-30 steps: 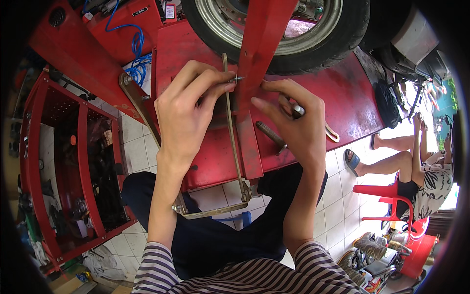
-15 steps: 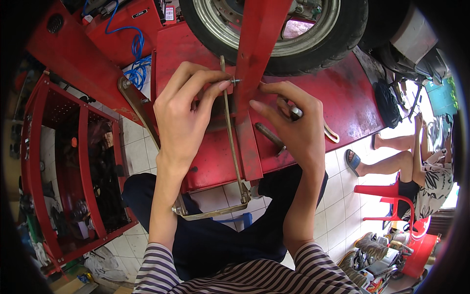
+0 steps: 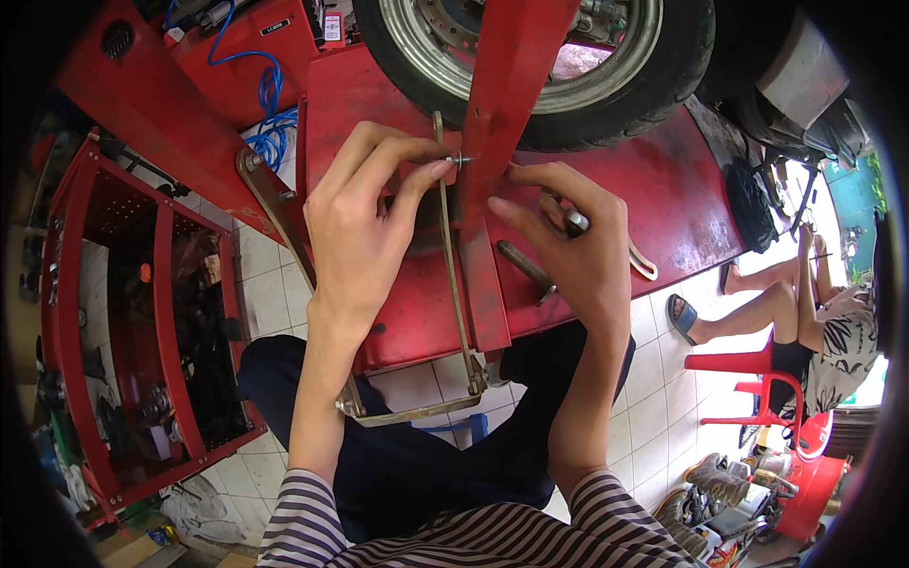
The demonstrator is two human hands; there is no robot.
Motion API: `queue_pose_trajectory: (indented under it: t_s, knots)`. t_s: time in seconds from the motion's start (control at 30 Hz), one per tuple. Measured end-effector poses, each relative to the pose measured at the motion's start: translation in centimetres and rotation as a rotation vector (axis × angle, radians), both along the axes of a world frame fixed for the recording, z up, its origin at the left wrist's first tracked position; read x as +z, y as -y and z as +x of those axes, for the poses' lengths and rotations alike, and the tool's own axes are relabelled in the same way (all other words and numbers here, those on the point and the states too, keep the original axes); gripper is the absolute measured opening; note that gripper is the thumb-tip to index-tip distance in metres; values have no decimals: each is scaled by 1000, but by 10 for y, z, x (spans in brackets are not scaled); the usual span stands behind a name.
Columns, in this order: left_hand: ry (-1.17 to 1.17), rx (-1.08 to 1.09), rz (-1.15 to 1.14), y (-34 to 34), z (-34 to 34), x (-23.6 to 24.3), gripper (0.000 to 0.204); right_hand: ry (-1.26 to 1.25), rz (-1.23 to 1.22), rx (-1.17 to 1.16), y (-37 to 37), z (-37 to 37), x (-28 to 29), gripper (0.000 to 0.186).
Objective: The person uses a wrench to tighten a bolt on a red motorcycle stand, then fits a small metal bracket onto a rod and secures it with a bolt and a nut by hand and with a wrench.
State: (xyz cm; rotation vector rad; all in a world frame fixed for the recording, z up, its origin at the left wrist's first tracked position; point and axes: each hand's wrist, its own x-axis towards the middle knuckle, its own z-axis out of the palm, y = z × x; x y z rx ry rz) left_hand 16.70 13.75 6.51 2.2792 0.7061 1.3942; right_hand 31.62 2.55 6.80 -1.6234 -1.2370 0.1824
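Since the earlier frame the left hand [image 3: 365,222] has shifted slightly: its fingertips now pinch a small bolt [image 3: 458,160] with a washer right against the left edge of the red bar [image 3: 502,104], where before they sat a little lower over the thin rod [image 3: 453,275]. The right hand [image 3: 578,251] has hardly moved; its fingers curl behind the bar's right side, and a short metal tool [image 3: 575,223] is gripped between them.

The bar runs down from the wheel [image 3: 540,66] across the red lift table [image 3: 653,189] and hides whatever the right fingertips touch behind it. The rod hangs beside the bar and joins a bent bracket [image 3: 417,412] below the table edge. A loose pin [image 3: 525,268] lies on the table just under the right hand. To the left stands a red tool cart [image 3: 142,312]; a blue hose [image 3: 270,114] coils above it. At the right edge another person [image 3: 814,322] sits near a red stool [image 3: 739,369].
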Motion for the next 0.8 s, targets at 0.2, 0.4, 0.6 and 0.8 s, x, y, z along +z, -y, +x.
queue_pose_trajectory:
  t_s: [0.2, 0.4, 0.6, 0.8]
  knots:
    - [5, -18, -41, 2, 1, 1, 11, -1, -14, -2, 0, 1, 1, 27]
    - [-17, 9, -30, 2, 2, 1, 13, -19, -21, -2, 1, 1, 3, 27]
    - [-3, -6, 5, 1, 3, 2, 13, -7, -4, 2, 0, 2, 1, 26]
    - [-41, 13, -53, 3, 0, 3, 10, -5, -23, -11, 1, 0, 3, 27]
